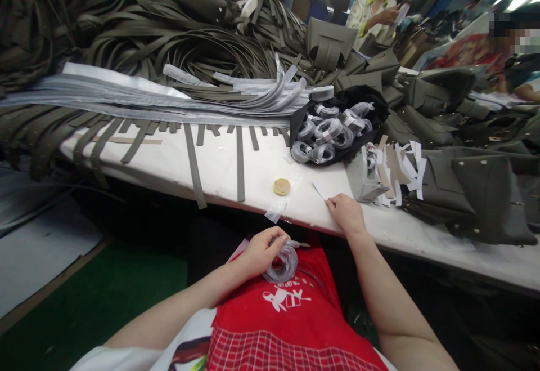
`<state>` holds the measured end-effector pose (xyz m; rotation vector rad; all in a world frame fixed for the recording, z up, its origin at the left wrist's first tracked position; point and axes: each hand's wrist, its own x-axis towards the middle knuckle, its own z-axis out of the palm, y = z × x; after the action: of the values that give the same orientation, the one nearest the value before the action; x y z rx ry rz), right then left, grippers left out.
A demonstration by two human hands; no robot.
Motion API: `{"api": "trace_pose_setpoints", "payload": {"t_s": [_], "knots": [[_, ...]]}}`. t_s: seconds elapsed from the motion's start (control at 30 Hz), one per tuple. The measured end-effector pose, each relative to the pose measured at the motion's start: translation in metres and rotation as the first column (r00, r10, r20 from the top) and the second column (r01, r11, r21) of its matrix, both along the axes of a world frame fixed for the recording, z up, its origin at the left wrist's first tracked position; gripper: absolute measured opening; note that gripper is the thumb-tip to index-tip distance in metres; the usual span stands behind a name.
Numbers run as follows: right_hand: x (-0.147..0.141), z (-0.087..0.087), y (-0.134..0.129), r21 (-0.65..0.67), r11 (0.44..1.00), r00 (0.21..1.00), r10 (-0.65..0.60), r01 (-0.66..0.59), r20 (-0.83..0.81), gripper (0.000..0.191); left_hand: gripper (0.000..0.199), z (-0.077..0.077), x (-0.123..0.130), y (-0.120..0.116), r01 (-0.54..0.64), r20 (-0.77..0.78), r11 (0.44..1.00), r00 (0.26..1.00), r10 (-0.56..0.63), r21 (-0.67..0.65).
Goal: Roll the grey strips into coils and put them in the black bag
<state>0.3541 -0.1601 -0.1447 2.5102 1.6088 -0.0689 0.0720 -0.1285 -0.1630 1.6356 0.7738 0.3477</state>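
My left hand (265, 251) is closed on a coiled strap wrapped in clear plastic (283, 265), held over the red apron (295, 303). At the table's front edge, my right hand (346, 212) pinches the end of a thin white strip (319, 191). A round yellow tape roll (281, 187) lies on the white table (261, 162), left of my right hand. Behind it, a black bag (382, 106) holds several plastic-wrapped coils (329, 129).
A grey dispenser (363, 177) with paper strips (400, 171) stands right of my right hand. Dark straps (202, 44) and plastic-wrapped strips (169, 101) cover the back left. Dark leather bags (476, 191) fill the right. A person (373, 10) stands behind.
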Motion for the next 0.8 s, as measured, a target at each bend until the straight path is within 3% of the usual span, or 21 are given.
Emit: {"api": "trace_pose_setpoints", "payload": {"t_s": [0.23, 0.47, 0.63, 0.8], "knots": [[0.000, 0.004, 0.005, -0.019, 1.000, 1.000, -0.003, 0.003, 0.005, 0.033, 0.032, -0.003, -0.001, -0.002, -0.009, 0.017, 1.000, 1.000, 0.009, -0.004], [-0.003, -0.004, 0.010, 0.055, 0.991, 0.993, -0.119, 0.120, -0.015, 0.031, 0.031, 0.002, 0.000, -0.003, -0.007, 0.021, 1.000, 1.000, 0.008, -0.016], [0.021, 0.004, 0.008, 0.115, 0.974, 0.974, -0.179, 0.195, -0.137, 0.028, 0.031, 0.002, -0.003, -0.001, 0.013, 0.020, 1.000, 1.000, -0.013, -0.025], [0.043, 0.017, -0.013, 0.249, 0.927, 0.939, -0.212, 0.281, -0.272, 0.031, 0.033, -0.005, -0.007, 0.002, 0.000, -0.027, 0.995, 1.000, -0.002, -0.096]]}}
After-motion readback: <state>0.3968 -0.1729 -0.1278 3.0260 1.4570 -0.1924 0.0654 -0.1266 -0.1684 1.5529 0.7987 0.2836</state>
